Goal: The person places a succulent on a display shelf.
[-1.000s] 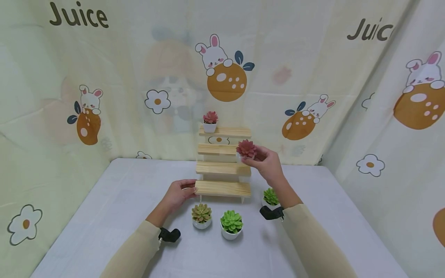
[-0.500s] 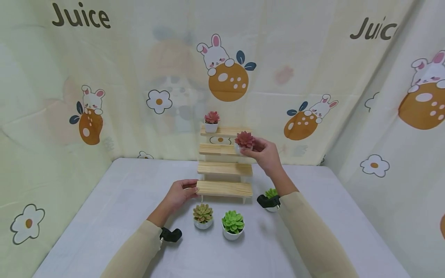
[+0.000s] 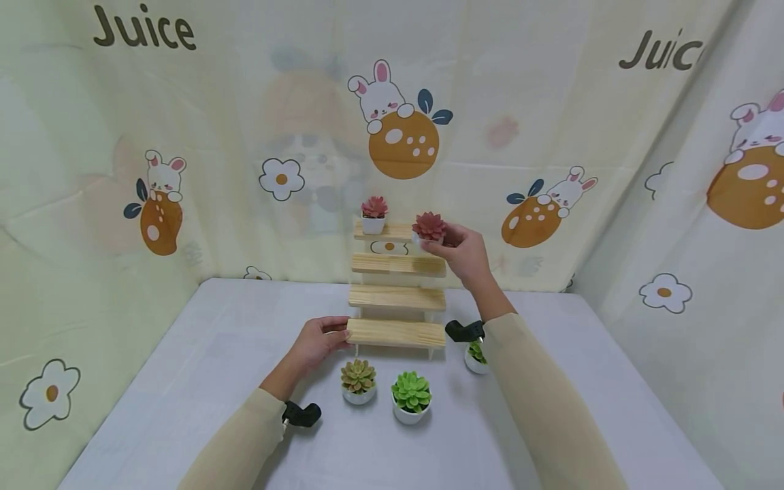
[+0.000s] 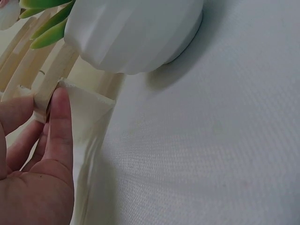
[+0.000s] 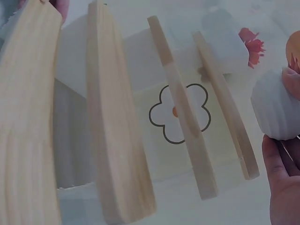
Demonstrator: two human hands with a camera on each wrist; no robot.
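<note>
A pale curtain [image 3: 527, 102] printed with rabbits, oranges and flowers hangs behind a white-covered table [image 3: 380, 456]. On the table stands a four-step wooden stand [image 3: 397, 297]. The person's right hand [image 3: 467, 257] is raised at the stand's upper right, thumb and fingers curled round a white pot and parted only by its width. The left hand [image 3: 317, 344] pinches the left end of the lowest step, thumb and fingers spaced by little more than the plank. In front of the stand sits a bright green plant [image 3: 411, 395], with a brownish-green plant [image 3: 358, 380] just beside it. The dark red plant [image 3: 429, 226] in the right hand is upright near the top step, a gap showing between pot and plank in the right wrist view. Smallest, a pinkish-red plant [image 3: 373, 215] rests on that step's left end
</note>
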